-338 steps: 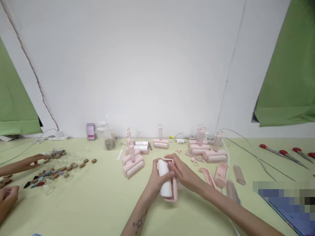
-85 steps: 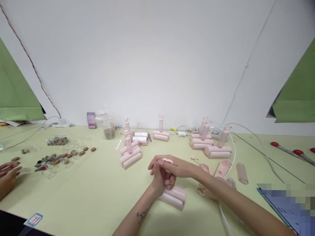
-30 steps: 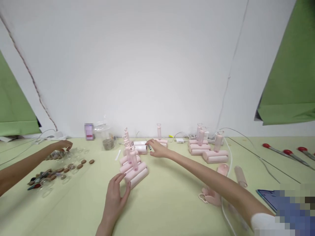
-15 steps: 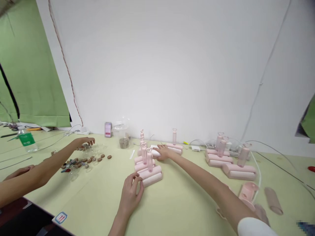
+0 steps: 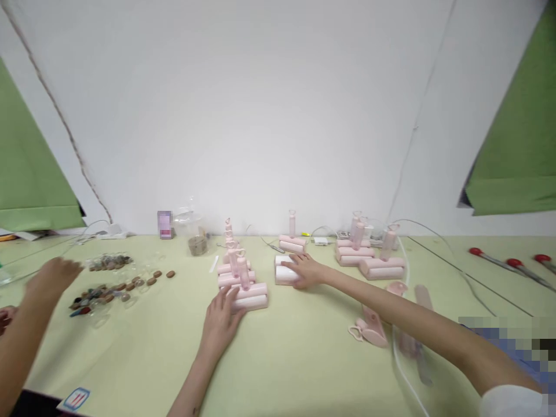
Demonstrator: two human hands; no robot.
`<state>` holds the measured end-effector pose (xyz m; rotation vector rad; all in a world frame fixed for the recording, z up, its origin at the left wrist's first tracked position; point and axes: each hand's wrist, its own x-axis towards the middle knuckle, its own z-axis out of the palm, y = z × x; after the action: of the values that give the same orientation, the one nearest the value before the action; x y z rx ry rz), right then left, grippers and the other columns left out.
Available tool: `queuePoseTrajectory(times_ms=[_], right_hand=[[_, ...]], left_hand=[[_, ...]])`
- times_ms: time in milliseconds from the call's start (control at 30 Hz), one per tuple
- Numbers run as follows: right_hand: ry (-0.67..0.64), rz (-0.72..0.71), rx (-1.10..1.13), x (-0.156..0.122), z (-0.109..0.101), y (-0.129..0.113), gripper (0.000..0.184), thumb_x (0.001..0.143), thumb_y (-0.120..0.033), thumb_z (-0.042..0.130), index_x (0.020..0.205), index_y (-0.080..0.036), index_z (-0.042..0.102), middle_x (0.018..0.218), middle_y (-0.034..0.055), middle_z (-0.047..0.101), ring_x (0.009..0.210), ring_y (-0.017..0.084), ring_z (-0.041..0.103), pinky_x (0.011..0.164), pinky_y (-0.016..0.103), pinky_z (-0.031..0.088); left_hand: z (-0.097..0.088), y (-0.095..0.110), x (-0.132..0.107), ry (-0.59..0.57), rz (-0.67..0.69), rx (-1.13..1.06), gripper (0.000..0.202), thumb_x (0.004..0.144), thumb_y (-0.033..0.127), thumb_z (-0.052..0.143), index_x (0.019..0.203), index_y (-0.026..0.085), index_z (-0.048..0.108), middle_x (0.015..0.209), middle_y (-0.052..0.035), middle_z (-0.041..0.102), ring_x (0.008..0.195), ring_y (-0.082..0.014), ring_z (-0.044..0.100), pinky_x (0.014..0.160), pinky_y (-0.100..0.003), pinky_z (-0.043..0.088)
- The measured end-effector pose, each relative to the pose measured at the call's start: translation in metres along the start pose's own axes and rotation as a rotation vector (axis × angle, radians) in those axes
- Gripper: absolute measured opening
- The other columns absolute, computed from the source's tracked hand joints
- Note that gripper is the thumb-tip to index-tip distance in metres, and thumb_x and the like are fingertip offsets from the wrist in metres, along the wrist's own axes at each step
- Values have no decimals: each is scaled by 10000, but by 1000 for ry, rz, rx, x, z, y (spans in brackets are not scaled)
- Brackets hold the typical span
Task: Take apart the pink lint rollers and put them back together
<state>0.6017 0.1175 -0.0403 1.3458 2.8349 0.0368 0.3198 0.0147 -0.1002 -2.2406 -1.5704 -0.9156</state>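
My left hand (image 5: 220,321) lies on the table with fingers spread, its fingertips against the nearest pink lint roller (image 5: 248,296) in a cluster of several standing rollers. My right hand (image 5: 306,271) is stretched out farther back and rests over two white paper rolls (image 5: 284,273) lying side by side; its fingers curl over them. Both forearms reach in from the bottom edge.
More pink rollers (image 5: 369,260) stand at the back right, loose pink covers and handles (image 5: 369,331) lie near my right arm. Another person's hand (image 5: 52,277) hovers by small corks and glass vials (image 5: 115,285) at left. Red-handled tools (image 5: 499,260) lie far right. A white cable (image 5: 402,370) runs forward.
My right hand has drawn the white rolls nearer, away from the back of the table. My left hand stays at the front roller. The other person's hand has pulled back to the left.
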Motion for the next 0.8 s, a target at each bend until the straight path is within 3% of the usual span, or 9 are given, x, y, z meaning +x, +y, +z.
queuePoseTrajectory(times_ms=[167, 267, 333, 467, 533, 667, 800], right_hand=[[-3, -13, 38, -56, -8, -15, 693, 627, -336, 616, 1270, -214, 389, 1262, 169, 379, 1131, 340, 352, 934, 436, 238], [14, 3, 90, -85, -18, -20, 686, 685, -423, 572, 1299, -229, 334, 1317, 132, 335, 1159, 304, 338, 946, 408, 249], [65, 65, 153, -105, -29, -17, 586, 772, -450, 467, 1298, -239, 322, 1319, 92, 352, 1157, 255, 358, 935, 370, 283], [116, 244, 190, -139, -45, 0, 323, 844, -269, 329, 1086, -200, 530, 1100, 65, 553, 976, 199, 507, 806, 306, 383], [102, 328, 165, -147, -43, 9, 296, 807, -200, 356, 1002, -184, 579, 1028, 75, 589, 928, 211, 531, 745, 298, 395], [87, 493, 100, -141, -19, 18, 309, 728, -137, 411, 977, -133, 594, 932, 136, 612, 841, 260, 560, 652, 305, 378], [112, 561, 93, -134, -5, 19, 255, 727, -100, 389, 811, -122, 629, 745, 132, 636, 736, 260, 580, 590, 288, 346]], left_hand=[[-3, -13, 2, -8, 5, 10, 409, 812, 359, 445, 1181, 190, 395, 1164, -120, 456, 1042, -263, 475, 840, -416, 421], [-11, -10, 2, 49, 21, 13, 513, 768, 418, 487, 1200, 165, 374, 1217, -158, 393, 1096, -303, 421, 872, -457, 390], [-18, -2, 2, 150, 5, 6, 584, 758, 427, 494, 1240, 152, 314, 1242, -180, 357, 1144, -324, 369, 892, -485, 361], [-33, 30, 8, 306, 56, -52, 469, 792, 312, 475, 1219, 201, 315, 1157, -146, 436, 1115, -298, 406, 891, -479, 356], [-35, 51, 13, 247, 177, -117, 393, 791, 260, 479, 1166, 218, 368, 1123, -124, 465, 1080, -275, 438, 876, -441, 379], [-23, 92, 28, -73, 403, -270, 285, 807, 208, 448, 1091, 226, 442, 1135, -87, 476, 1059, -226, 449, 857, -363, 401], [-6, 120, 38, -253, 392, -455, 235, 823, 212, 431, 1056, 220, 462, 1118, -70, 477, 1061, -205, 433, 873, -349, 381]])
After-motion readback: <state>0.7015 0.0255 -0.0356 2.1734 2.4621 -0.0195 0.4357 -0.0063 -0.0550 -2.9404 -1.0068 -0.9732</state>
